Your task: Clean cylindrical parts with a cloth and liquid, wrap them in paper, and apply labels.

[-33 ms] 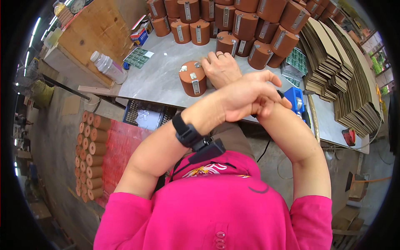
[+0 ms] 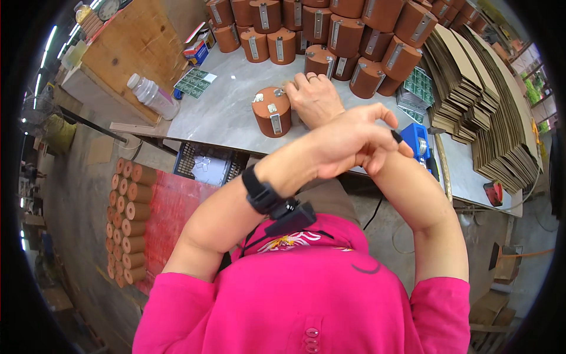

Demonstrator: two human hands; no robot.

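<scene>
Hands crossed, right hand (image 2: 315,97) flat beside smooth brown cylinder (image 2: 272,111), left hand (image 2: 354,141) pinching small black piece (image 2: 397,136)

Brown cylinder (image 2: 272,111) with metal tabs, upright on grey table

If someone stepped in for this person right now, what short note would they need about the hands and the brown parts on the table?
Right hand: flat on the grey table, touching the lone brown cylinder, at its top edge.
Left hand: crossed over the right forearm, a small dark piece at its fingers; grip unclear.
Stock: more brown cylinders stacked behind; blue tool at the table edge.
Done or left: cannot tell from this view.
</scene>
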